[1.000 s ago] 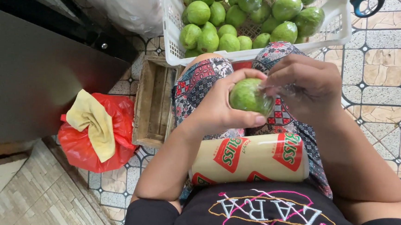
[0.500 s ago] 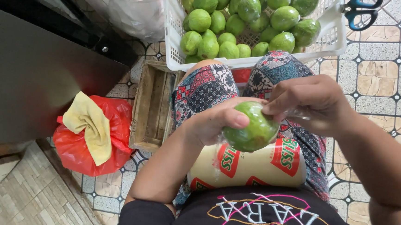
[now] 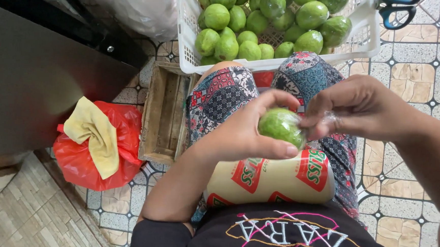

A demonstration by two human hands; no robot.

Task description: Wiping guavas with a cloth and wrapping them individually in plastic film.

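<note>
Green guava (image 3: 281, 126): firm, round, light; left hand (image 3: 244, 135) cups it, right hand (image 3: 358, 109) pinches slippery clear film (image 3: 327, 119) at its side.

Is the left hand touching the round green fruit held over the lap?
Touching. The head view shows the left hand cupping the round green fruit, thumb pressed along its underside and fingers curled over its top, with no gap between them.

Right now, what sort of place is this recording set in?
Probably a home or small shop floor used for packing fruit: patterned floor tiles, a white plastic basket of green fruit, and a small wooden crate beside the seated person.
</note>
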